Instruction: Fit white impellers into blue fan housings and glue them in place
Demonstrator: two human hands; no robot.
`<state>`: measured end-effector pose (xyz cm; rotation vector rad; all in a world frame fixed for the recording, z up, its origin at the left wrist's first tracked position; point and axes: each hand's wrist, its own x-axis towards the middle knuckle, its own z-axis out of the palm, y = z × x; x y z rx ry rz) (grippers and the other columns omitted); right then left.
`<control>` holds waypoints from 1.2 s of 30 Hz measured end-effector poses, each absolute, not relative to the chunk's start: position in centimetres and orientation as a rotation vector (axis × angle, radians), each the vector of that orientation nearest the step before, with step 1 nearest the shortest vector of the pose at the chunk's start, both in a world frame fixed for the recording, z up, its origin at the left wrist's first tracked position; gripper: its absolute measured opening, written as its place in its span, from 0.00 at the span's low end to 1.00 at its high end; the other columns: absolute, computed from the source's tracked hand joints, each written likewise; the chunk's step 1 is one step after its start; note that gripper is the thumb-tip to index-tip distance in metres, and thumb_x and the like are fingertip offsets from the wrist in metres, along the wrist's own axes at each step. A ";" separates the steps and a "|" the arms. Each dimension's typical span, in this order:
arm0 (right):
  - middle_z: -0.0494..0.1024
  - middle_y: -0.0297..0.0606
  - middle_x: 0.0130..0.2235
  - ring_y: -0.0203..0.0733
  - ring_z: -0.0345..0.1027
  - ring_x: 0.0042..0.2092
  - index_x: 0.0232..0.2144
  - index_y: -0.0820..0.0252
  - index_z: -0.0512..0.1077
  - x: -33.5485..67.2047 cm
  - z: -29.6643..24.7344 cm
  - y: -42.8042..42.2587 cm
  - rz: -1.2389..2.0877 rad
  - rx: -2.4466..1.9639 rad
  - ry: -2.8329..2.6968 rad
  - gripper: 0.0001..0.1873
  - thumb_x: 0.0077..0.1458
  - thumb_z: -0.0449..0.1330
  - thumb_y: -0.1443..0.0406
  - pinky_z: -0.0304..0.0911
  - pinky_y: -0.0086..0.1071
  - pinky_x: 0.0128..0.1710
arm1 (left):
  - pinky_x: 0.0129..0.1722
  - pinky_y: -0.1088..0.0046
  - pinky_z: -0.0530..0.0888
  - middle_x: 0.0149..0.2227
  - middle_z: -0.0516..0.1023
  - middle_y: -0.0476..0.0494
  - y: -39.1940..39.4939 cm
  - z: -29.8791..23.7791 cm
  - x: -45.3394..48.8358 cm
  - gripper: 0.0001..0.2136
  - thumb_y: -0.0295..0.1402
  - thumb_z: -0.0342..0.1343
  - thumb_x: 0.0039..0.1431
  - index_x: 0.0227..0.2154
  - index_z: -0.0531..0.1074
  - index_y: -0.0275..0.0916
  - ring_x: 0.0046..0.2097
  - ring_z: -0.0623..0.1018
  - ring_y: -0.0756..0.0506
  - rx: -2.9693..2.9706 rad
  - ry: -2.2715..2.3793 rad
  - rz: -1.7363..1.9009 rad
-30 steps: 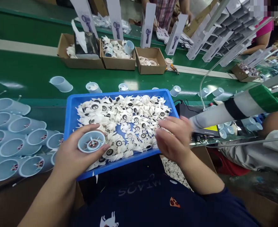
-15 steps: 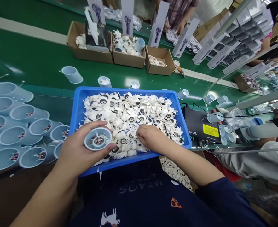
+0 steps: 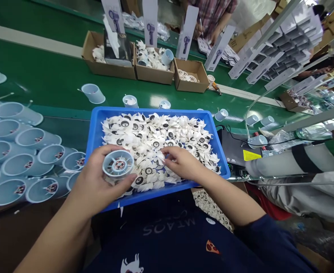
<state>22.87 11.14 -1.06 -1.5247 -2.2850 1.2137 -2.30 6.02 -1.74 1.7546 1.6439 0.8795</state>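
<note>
My left hand (image 3: 99, 185) is wrapped round a pale blue round fan housing (image 3: 118, 163), open end up, with a small motor showing in its middle. It is held over the near left corner of a blue tray (image 3: 94, 131) heaped with several white fan blades (image 3: 161, 136). My right hand (image 3: 181, 163) reaches into the heap near the tray's front edge. Its fingertips pinch one white fan blade (image 3: 160, 157) just to the right of the housing.
Several pale blue housings (image 3: 22, 159) lie in rows at the left. Loose ones (image 3: 93, 93) ride the green conveyor (image 3: 47, 79) beyond the tray. Cardboard boxes (image 3: 154, 72) and white cartons (image 3: 185, 32) stand behind. A black device (image 3: 238, 149) and a co-worker's striped sleeve (image 3: 297, 159) lie right.
My right hand came from the tray's right edge into the heap and now pinches a blade. The left hand kept the housing almost still. The co-worker's sleeve moved.
</note>
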 end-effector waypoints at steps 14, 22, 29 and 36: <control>0.75 0.30 0.33 0.32 0.69 0.32 0.42 0.57 0.73 23.0 -0.1 7.5 2.054 -0.920 -1.156 0.23 0.49 0.74 0.54 0.69 0.30 0.36 | 0.51 0.60 0.75 0.51 0.83 0.43 4.6 -1.0 -1.5 0.27 0.51 0.63 0.59 0.59 0.70 0.49 0.51 0.82 0.36 2.322 1.284 0.842; 0.69 0.37 0.37 0.40 0.66 0.41 0.34 0.58 0.82 21.7 2.1 6.2 0.883 -1.050 -2.226 0.03 0.60 0.66 0.68 0.65 0.36 0.44 | 0.50 0.59 0.72 0.49 0.83 0.36 2.9 -0.6 1.4 0.21 0.31 0.59 0.64 0.58 0.66 0.39 0.50 0.83 0.35 2.594 1.271 1.008; 0.69 0.39 0.44 0.42 0.68 0.44 0.44 0.52 0.79 24.3 0.5 5.3 0.616 -0.883 -1.917 0.08 0.61 0.66 0.64 0.70 0.38 0.43 | 0.54 0.52 0.73 0.52 0.78 0.34 6.6 1.0 -1.2 0.22 0.47 0.62 0.62 0.53 0.73 0.40 0.54 0.78 0.31 2.665 1.344 0.919; 0.69 0.39 0.44 0.42 0.68 0.46 0.45 0.49 0.76 27.9 1.5 2.9 0.485 -1.030 -1.726 0.14 0.59 0.61 0.72 0.70 0.38 0.45 | 0.60 0.49 0.73 0.56 0.71 0.34 21.1 4.4 -6.3 0.30 0.50 0.47 0.67 0.60 0.66 0.29 0.62 0.71 0.29 2.177 2.082 0.439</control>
